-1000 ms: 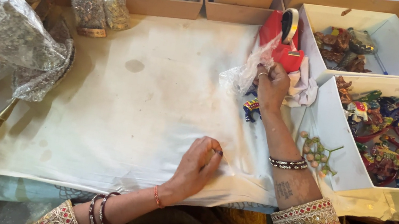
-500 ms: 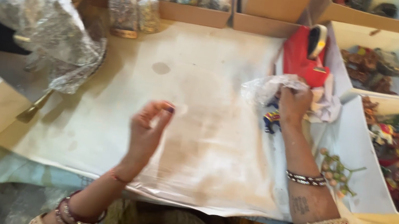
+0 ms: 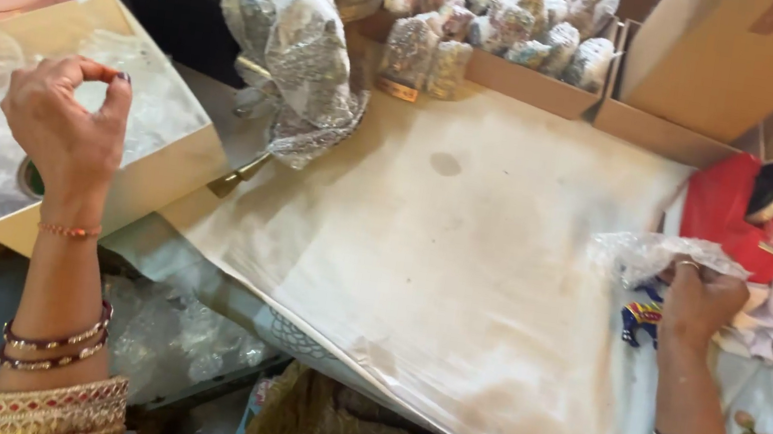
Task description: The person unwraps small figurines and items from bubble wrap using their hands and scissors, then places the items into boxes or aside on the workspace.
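Clear plastic is bunching under the right hand (image 3: 697, 301), which is pressing down on a crumpled bag (image 3: 643, 255) at the far right of the white cloth (image 3: 457, 287); the fingers are curled over the film, though whether they are actually gripping it I cannot tell. Just beside that hand a small blue painted elephant (image 3: 639, 321) is lying bare on the cloth, and a red tape dispenser (image 3: 735, 211) is standing right behind the bag.

Over on the other side, the left hand (image 3: 65, 124) is hovering above an open cardboard box (image 3: 167, 166) filled with more clear bags, thumb and forefinger pinched together in a ring, other fingers loosely curled; nothing visible is caught between them.

At the back, wrapped bundles (image 3: 313, 56) are piling up beside a tray of small wrapped pieces (image 3: 493, 36). So plenty looks packed, while the elephant is sitting outside its bag: by my reading, this piece is barely begun.
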